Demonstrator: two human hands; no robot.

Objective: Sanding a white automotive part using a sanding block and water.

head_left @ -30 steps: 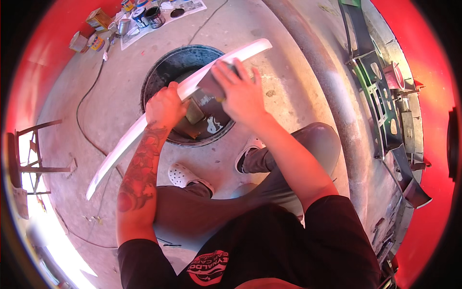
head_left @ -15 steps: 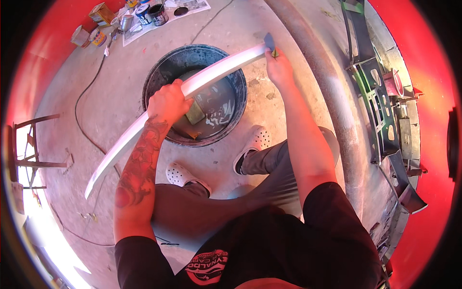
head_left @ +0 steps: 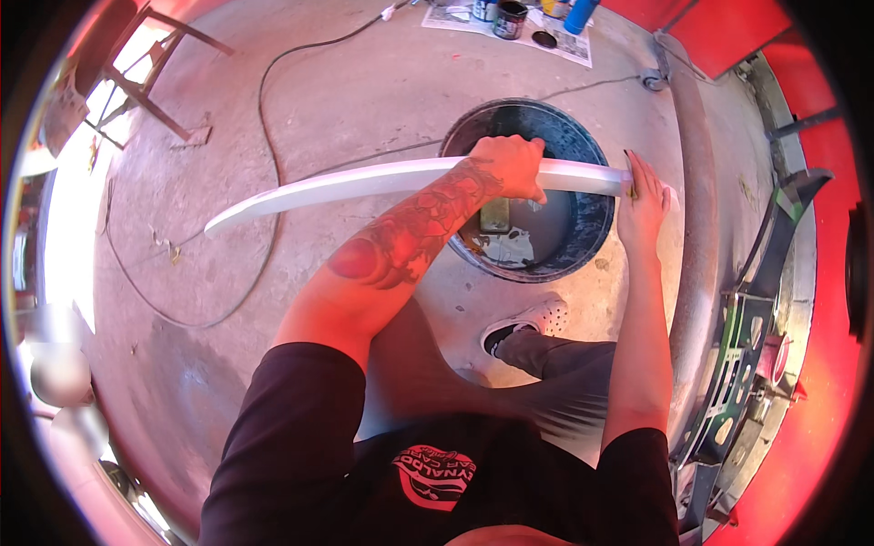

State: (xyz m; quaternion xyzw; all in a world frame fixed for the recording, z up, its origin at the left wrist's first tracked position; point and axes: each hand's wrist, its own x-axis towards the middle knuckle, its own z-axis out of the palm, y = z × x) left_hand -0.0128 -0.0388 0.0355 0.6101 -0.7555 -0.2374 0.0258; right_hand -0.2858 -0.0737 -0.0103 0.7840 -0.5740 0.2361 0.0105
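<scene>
My left hand point(head_left: 510, 168) grips a long, curved white strip point(head_left: 319, 189) from above, its tattooed forearm crossing over it. Near the strip's right end, my right hand point(head_left: 642, 196) holds a thin dark pad against it, mostly hidden under the fingers. Below both, a black bucket point(head_left: 592, 232) holds murky water and a yellowish block point(head_left: 494, 218). The strip spans the bucket and reaches well out to the left.
Paint cans point(head_left: 510, 20) stand on newspaper at the back. A metal chair frame point(head_left: 146, 91) is upper left, a cable point(head_left: 264, 109) loops across the floor, and dark bumper parts point(head_left: 733, 364) lean at the right. My foot in a white clog point(head_left: 546, 317) is below the bucket.
My right hand went from the strip's middle to its right end with the pad. The view has since turned, and the strip now lies more level in it.
</scene>
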